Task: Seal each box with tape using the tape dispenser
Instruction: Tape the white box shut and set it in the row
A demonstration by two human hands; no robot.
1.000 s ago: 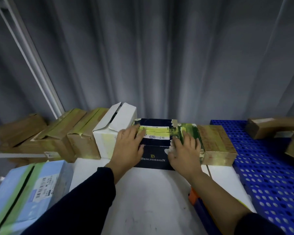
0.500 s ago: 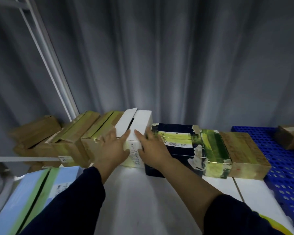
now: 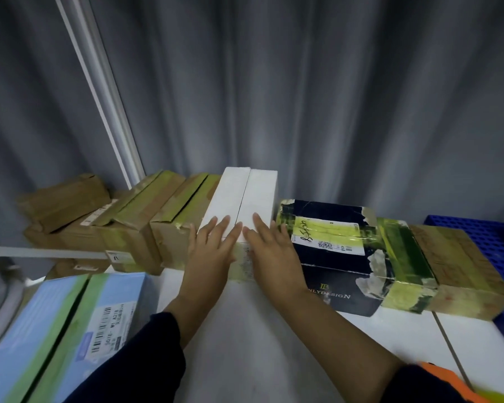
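A white box point(image 3: 245, 196) stands in the middle of a row of boxes on the white table point(image 3: 245, 330). Its two top flaps lie flat, meeting along a middle seam. My left hand point(image 3: 208, 251) rests flat on the left flap and front edge, fingers spread. My right hand point(image 3: 274, 254) lies flat on the right flap beside it. Neither hand holds anything. An orange object point(image 3: 448, 379), blurred, shows at the bottom right edge; I cannot tell whether it is the tape dispenser.
Right of the white box lie a dark box with yellow tape point(image 3: 329, 242), a green-taped box point(image 3: 402, 257) and a brown box point(image 3: 460, 266). Brown taped boxes point(image 3: 146, 228) sit on the left. A light-blue box point(image 3: 64, 330) is front left. A blue perforated pallet point(image 3: 489, 242) lies right.
Both hands left the dark box and moved left onto the white box. Its raised flaps are now pressed down flat under my palms.
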